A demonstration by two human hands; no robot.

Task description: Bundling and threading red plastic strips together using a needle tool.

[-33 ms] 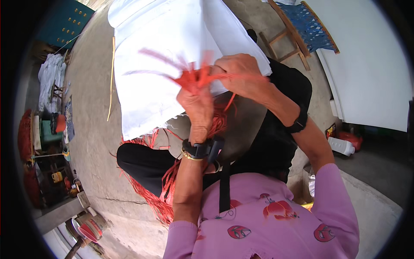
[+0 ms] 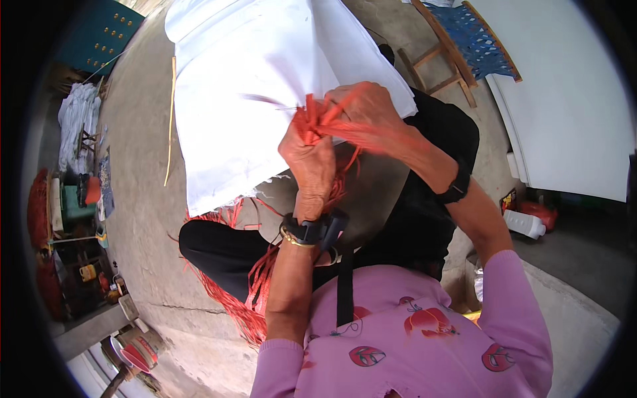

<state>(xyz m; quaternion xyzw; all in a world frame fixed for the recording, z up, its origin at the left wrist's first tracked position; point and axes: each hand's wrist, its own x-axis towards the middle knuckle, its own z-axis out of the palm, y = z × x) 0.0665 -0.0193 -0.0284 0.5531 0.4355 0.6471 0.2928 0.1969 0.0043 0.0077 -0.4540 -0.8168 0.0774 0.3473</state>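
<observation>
A bunch of red flat strips (image 2: 309,125) is gripped in my left hand (image 2: 308,162), its fingers closed round the lower part. Close on its right, my right hand (image 2: 366,109) is closed on strips of the same bunch. Some strips trail over the right wrist, smeared by motion. Thin dark ends blur to the left of the bunch. Beneath both hands lies a large white sheet (image 2: 232,139) with a frayed near edge. More red strips (image 2: 229,308) hang beside my black-clad left leg and between my legs.
A wooden stool (image 2: 451,50) with a blue woven seat stands at the far right, near a big white panel (image 2: 564,132). A white plastic jug (image 2: 524,224) lies below that. A long thin yellowish stick (image 2: 170,126) is on the concrete floor left of the sheet. Cluttered shelves line the left.
My left hand has shifted slightly right and toward my right hand. The strips that fanned out leftward have swung in and look more gathered. Both hands keep their grip.
</observation>
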